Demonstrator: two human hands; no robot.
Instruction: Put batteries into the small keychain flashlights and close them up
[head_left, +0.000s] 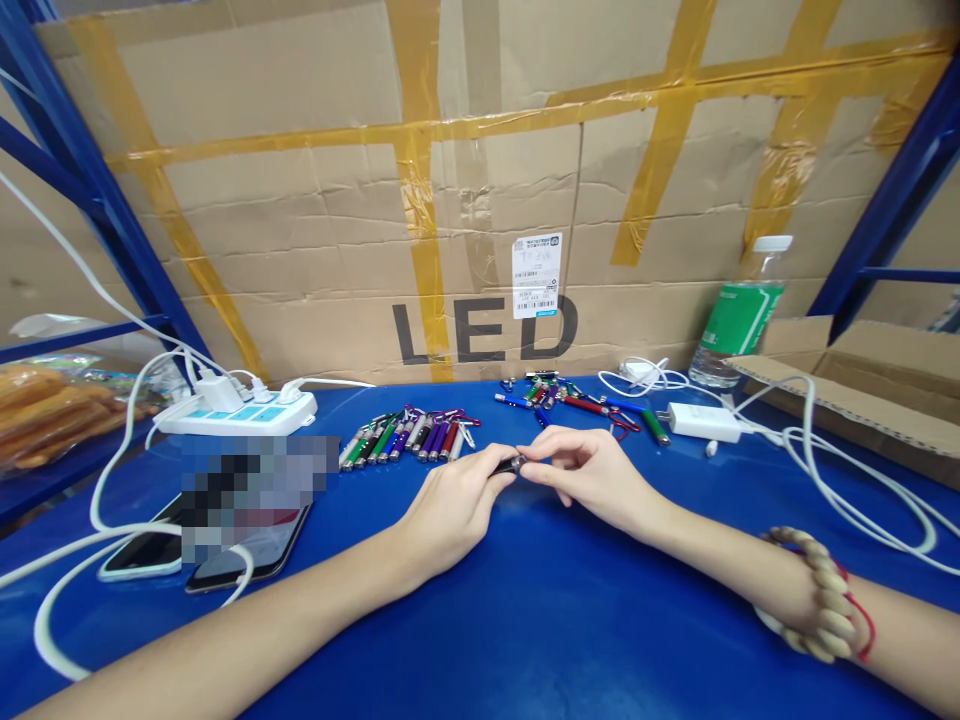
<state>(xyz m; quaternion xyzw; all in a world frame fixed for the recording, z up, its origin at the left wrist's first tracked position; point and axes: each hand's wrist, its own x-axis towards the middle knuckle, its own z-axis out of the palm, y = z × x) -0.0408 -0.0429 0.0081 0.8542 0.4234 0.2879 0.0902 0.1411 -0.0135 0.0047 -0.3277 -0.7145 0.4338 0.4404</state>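
My left hand (459,497) is closed around a small black keychain flashlight (510,465), and most of its barrel is hidden by the fingers. At the flashlight's right end, the thumb and forefinger of my right hand (592,472) pinch its tip. Just behind my left hand lies a row of keychain flashlights (405,437) in green, purple, red, silver and black, side by side with small clips at their far ends. Beyond my right hand is a loose pile of similar flashlights (581,403), pointing in different directions.
Two phones (262,548) lie at left below a white power strip (259,412). A white charger (703,422), looped cables, a green-labelled bottle (739,315) and an open cardboard box (892,400) stand at right. A big taped carton (322,250) closes off the blue table's (510,630) back.
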